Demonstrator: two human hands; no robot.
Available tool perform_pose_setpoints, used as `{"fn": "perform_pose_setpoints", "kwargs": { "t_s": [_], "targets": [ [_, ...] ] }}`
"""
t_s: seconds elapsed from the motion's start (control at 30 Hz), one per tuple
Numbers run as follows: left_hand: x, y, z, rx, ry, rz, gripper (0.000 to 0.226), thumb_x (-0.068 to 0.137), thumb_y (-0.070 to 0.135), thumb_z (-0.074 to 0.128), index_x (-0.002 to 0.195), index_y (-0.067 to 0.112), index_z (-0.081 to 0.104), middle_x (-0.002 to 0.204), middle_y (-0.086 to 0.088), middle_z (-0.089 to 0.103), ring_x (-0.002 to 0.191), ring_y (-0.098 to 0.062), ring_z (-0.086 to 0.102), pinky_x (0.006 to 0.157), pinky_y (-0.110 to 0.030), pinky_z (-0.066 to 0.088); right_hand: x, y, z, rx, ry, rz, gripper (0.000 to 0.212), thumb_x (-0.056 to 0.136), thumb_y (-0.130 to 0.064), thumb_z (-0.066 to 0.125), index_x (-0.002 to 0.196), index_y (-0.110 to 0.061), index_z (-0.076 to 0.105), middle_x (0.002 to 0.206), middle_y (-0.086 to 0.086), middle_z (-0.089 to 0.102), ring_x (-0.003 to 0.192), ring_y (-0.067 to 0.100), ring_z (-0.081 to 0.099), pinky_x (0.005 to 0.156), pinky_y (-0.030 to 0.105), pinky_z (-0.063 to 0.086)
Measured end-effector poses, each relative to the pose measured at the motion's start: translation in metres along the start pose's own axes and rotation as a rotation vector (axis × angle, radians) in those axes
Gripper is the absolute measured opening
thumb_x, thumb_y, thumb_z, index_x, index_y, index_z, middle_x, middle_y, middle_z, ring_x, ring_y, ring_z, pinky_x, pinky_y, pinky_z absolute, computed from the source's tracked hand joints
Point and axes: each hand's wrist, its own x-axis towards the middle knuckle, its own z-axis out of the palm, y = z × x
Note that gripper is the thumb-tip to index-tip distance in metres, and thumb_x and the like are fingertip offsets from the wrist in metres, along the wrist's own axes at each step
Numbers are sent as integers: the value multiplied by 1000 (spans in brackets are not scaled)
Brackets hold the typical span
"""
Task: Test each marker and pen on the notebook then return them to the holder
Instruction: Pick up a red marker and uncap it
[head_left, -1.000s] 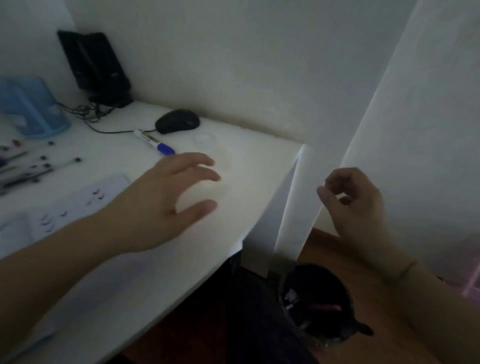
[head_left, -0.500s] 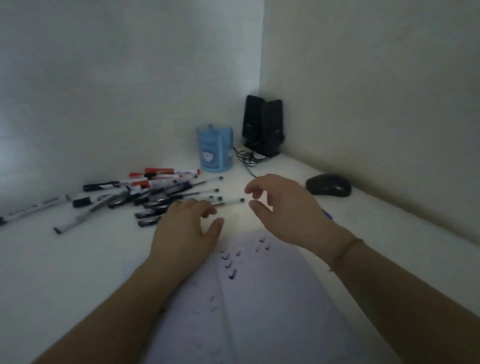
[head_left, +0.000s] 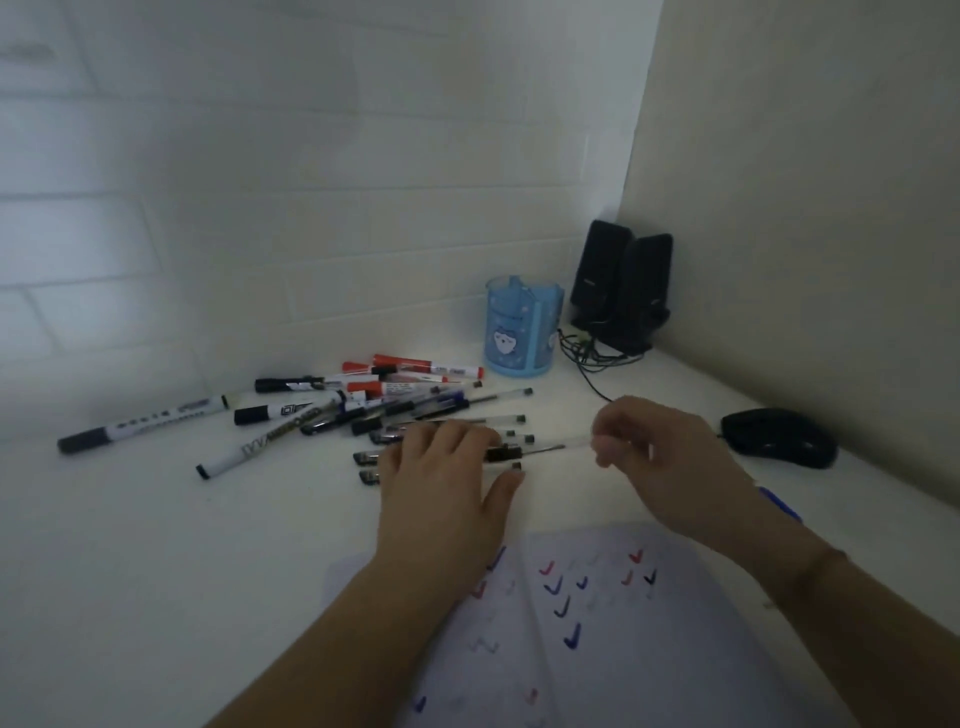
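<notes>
A clear pen (head_left: 556, 447) with a black grip lies level just above the white desk. My right hand (head_left: 665, 462) pinches its right end between the fingertips. My left hand (head_left: 447, 488) lies over the near side of the pile and holds the pen's black left end between fingers and thumb. The pile of markers and pens (head_left: 384, 405) is spread on the desk left of the blue holder (head_left: 522, 332), which stands at the back by the wall. The open notebook (head_left: 613, 639), marked with red, blue and black ticks, lies under my forearms.
Two black speakers (head_left: 621, 286) stand in the corner, with cables (head_left: 587, 369) trailing onto the desk. A black mouse (head_left: 779, 439) sits at the right by the wall. A blue-capped marker (head_left: 779, 506) lies beside my right wrist.
The view swung from the desk's right edge back to the pile. Both hands moved forward onto the pens, and the right hand, empty before, now pinches a clear pen.
</notes>
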Motion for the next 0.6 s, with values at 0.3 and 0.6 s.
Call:
{"fn": "perform_pose_setpoints", "kwargs": {
  "t_s": [0.3,0.6],
  "targets": [
    [-6,22,0,-448,-71,161,31,92,49,41,97,27,61,87,15,57,83,-1,52,73,-14,42,-23,-7,-21,878,9,169,11,75,-14,66,80,-5,61,63,7,64,56,18,54,47,27,39],
    [5,-5,-6,-48,-57,-111,23,86,46,60,108,37,64,107,14,53,110,-12,41,96,-35,37,3,3,4,144,27,177,6,79,-38,69,77,-38,64,86,-14,63,74,5,59,62,23,44]
  ]
}}
